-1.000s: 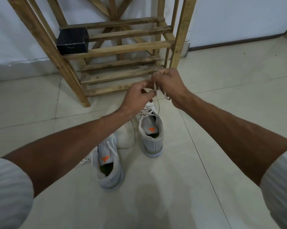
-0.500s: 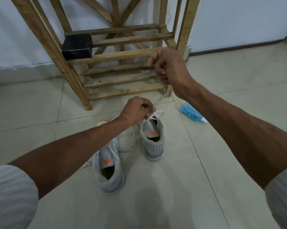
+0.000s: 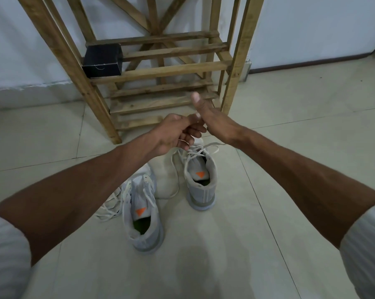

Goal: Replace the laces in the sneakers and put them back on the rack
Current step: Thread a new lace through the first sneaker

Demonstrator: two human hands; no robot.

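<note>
Two sneakers (image 3: pixel 144 231) (image 3: pixel 202 192), one wooden rack (image 3: pixel 160 71), one black box (image 3: pixel 102 61)

Both your bare forearms reach forward and converge, and your hands meet in front of you. Your left hand (image 3: pixel 171 134) is turned knuckles up, its fingers curled under and pinching a lace (image 3: pixel 182 140). Your right hand (image 3: pixel 213 120) comes in from the right with its thumb stuck up and blurred. Its fingers lie fairly straight, pointing left against the left hand's fingers — the tips are partly hidden behind them.
</note>
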